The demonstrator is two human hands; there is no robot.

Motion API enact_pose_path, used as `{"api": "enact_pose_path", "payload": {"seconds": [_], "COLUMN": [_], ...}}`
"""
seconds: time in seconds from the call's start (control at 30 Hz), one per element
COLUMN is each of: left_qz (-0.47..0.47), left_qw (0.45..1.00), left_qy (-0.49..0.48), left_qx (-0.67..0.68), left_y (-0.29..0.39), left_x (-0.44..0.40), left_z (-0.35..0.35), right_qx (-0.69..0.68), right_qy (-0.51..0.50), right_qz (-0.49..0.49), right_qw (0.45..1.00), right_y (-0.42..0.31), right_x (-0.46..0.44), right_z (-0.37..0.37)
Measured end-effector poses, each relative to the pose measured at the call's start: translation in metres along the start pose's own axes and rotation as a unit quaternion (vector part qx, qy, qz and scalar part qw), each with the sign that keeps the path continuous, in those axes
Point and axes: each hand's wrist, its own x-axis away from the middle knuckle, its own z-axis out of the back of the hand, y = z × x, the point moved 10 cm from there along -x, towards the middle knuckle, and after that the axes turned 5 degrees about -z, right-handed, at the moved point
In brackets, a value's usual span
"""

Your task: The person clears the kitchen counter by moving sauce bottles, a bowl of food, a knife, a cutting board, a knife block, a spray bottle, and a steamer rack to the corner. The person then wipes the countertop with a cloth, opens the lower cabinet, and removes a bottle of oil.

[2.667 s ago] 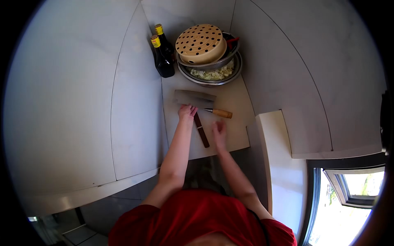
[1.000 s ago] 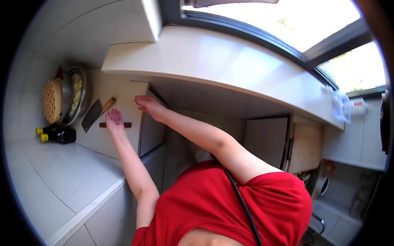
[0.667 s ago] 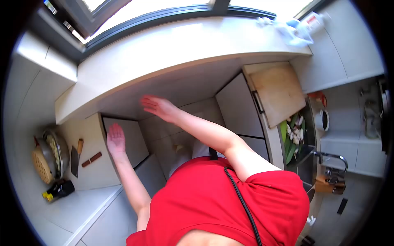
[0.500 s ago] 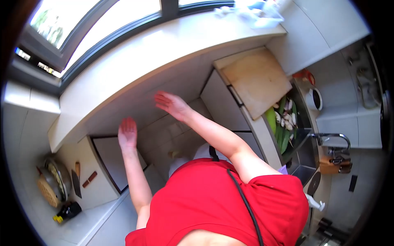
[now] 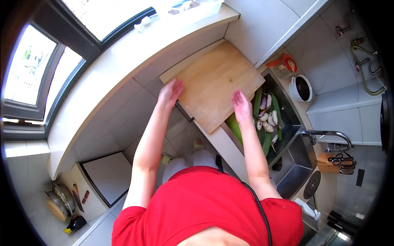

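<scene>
A wooden cutting board [image 5: 219, 82] lies on the counter at the corner of the sink. My left hand [image 5: 170, 92] is at the board's left edge, fingers apart, holding nothing; whether it touches the wood I cannot tell. Over the board's lower right edge is my right hand [image 5: 242, 105], its fingers stretched out and nothing in it. Just right of that hand, white and purple bulbs [image 5: 266, 123] and long green vegetables [image 5: 278, 112] lie in the sink [image 5: 292, 180].
A white pot [image 5: 301, 88] and a red strainer [image 5: 283, 64] stand behind the sink. The faucet [image 5: 328, 133] and knife block [image 5: 328, 163] are at the right. A cleaver [image 5: 77, 199] lies far left, near stacked bowls [image 5: 61, 201]. A plastic container [image 5: 197, 12] sits on the windowsill.
The view has swung from the counter with the cleaver to the sink side. Both hands have left the cleaver area and now are at the cutting board.
</scene>
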Motion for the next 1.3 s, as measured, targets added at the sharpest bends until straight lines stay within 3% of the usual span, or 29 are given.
{"api": "enact_pose_path", "payload": {"seconds": [0.03,0.1,0.13,0.17,0.2,0.23,0.27,0.33,0.37,0.43,0.47,0.53,0.63,0.87,0.93,1.07,1.13,1.17,1.23,1.3], "left_qz": [-0.001,-0.09,-0.151,-0.152,-0.174,-0.196,-0.198,-0.149,-0.15,-0.08,-0.081,-0.124,-0.106,-0.086,-0.064,-0.093,-0.059,-0.062,-0.076,-0.098], "left_qw": [1.0,0.985,0.955,0.953,0.924,0.887,0.885,0.809,0.807,0.711,0.71,0.657,0.641,0.65,0.673,0.708,0.851,0.855,0.92,0.929], "left_qy": [-0.001,0.004,0.015,0.011,0.015,0.02,0.017,-0.01,-0.009,-0.043,-0.042,-0.001,-0.018,-0.02,-0.053,-0.032,-0.036,-0.025,-0.053,-0.097], "left_qx": [-0.005,-0.149,-0.255,-0.26,-0.341,-0.418,-0.421,-0.569,-0.572,-0.697,-0.699,-0.744,-0.76,-0.755,-0.735,-0.699,-0.521,-0.515,-0.38,-0.345], "left_y": [-0.002,0.014,0.027,0.027,0.032,0.036,0.035,0.018,0.018,0.006,0.005,0.006,0.005,0.0,-0.006,0.0,0.002,0.006,0.014,0.025], "left_x": [-0.019,-0.052,-0.056,-0.062,-0.068,-0.08,-0.092,-0.127,-0.137,-0.149,-0.153,-0.169,-0.167,-0.119,-0.102,-0.07,-0.031,-0.014,0.015,0.043], "left_z": [-0.011,-0.029,-0.042,-0.053,-0.062,-0.066,-0.068,-0.066,-0.067,-0.07,-0.072,-0.066,-0.069,-0.06,-0.052,-0.023,-0.015,-0.008,0.005,0.025], "right_qx": [0.028,0.07,0.063,0.062,0.062,0.068,0.053,0.035,0.026,0.014,0.009,0.003,0.012,0.008,-0.012,-0.027,-0.016,0.003,0.09,0.2], "right_qy": [0.034,0.128,0.128,0.164,0.199,0.169,0.15,0.132,0.131,0.127,0.144,0.161,0.185,0.116,0.091,0.037,0.038,0.032,-0.018,-0.016], "right_qz": [0.036,0.077,0.078,0.069,0.06,0.044,0.034,0.024,0.022,0.017,0.002,-0.012,-0.03,-0.009,-0.027,-0.052,-0.05,-0.037,0.034,0.044], "right_qw": [0.998,0.986,0.987,0.982,0.976,0.982,0.987,0.99,0.991,0.992,0.99,0.987,0.982,0.993,0.995,0.998,0.998,0.999,0.995,0.979], "right_y": [-0.016,-0.033,-0.03,-0.026,-0.024,-0.02,-0.016,-0.01,-0.006,-0.004,-0.001,0.001,0.004,-0.004,-0.004,-0.005,-0.007,-0.011,-0.026,-0.033], "right_x": [0.001,0.001,-0.004,-0.008,-0.009,-0.013,-0.016,-0.025,-0.029,-0.03,-0.028,-0.024,-0.02,-0.002,0.003,0.019,0.039,0.05,0.084,0.123], "right_z": [0.019,0.058,0.067,0.083,0.094,0.089,0.085,0.083,0.084,0.077,0.078,0.073,0.076,0.056,0.054,0.04,0.033,0.03,-0.002,-0.032]}}
